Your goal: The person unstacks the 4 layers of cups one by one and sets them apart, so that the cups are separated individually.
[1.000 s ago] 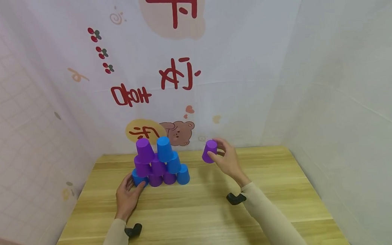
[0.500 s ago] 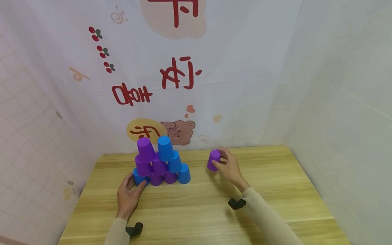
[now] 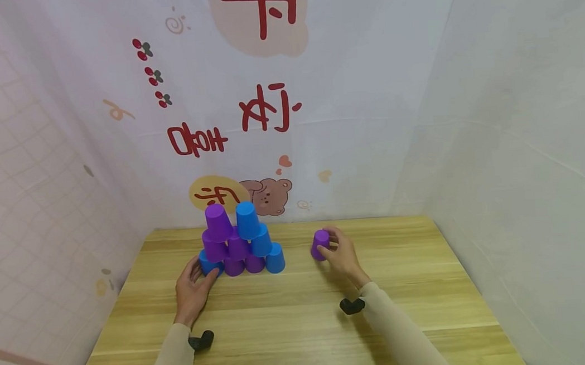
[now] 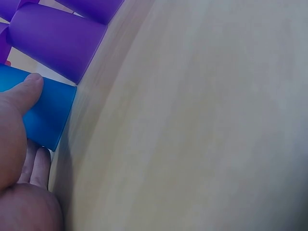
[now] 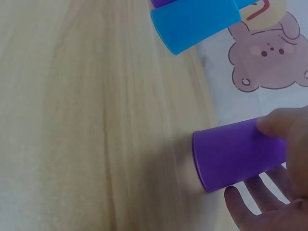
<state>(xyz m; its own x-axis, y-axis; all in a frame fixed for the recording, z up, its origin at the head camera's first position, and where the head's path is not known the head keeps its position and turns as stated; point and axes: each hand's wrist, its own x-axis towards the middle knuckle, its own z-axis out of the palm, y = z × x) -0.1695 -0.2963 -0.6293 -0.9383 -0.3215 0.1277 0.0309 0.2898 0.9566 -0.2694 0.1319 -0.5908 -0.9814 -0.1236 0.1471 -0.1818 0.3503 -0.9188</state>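
Note:
Upside-down cups stand in a stepped stack on the left of the table. My left hand (image 3: 192,293) holds the blue cup (image 3: 210,264) at the left end of the bottom row, thumb in front and fingers round its far side. In the left wrist view the thumb presses that blue cup (image 4: 50,113) next to a purple cup (image 4: 55,41). To the right of the stack, my right hand (image 3: 344,257) grips a single purple cup (image 3: 319,244), mouth down, close over the table. The right wrist view shows thumb and fingers on opposite sides of this purple cup (image 5: 236,154).
Above the bottom row sit three middle cups, two purple and one blue (image 3: 261,241). A purple cup (image 3: 218,223) and a blue cup (image 3: 247,221) top the stack. The wooden table (image 3: 281,328) meets a printed cloth wall (image 3: 361,161) behind, with cloth at both sides.
My right hand has lowered the purple cup toward the table and slightly to the right. The left hand keeps its hold on the blue cup, and the stack stands as before.

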